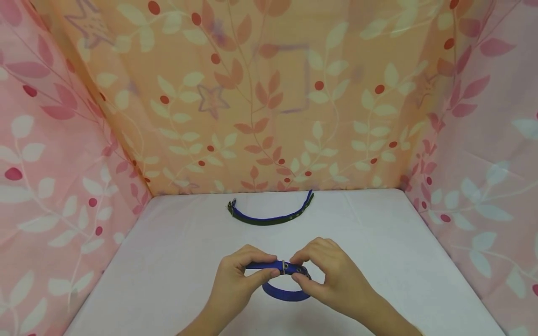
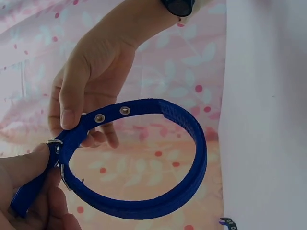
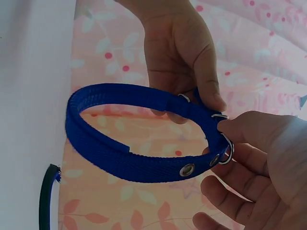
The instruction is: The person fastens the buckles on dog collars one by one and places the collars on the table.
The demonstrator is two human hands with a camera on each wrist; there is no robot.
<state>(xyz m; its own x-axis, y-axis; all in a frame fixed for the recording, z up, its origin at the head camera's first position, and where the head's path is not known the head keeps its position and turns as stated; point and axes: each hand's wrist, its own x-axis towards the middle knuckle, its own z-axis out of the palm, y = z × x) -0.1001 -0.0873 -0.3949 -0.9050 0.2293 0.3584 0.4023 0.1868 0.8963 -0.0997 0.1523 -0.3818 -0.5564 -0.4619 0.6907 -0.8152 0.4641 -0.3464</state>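
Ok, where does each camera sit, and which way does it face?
Head: worn on the head, facing forward and down at the white table and green-and-blue collar; left hand and right hand show.
Left wrist: worn there, facing the blue collar; left hand close, right hand beyond.
Right wrist: worn there, facing the blue collar from the other side; right hand close, left hand beyond.
Shared: both wrist views show the blue collar's loop.
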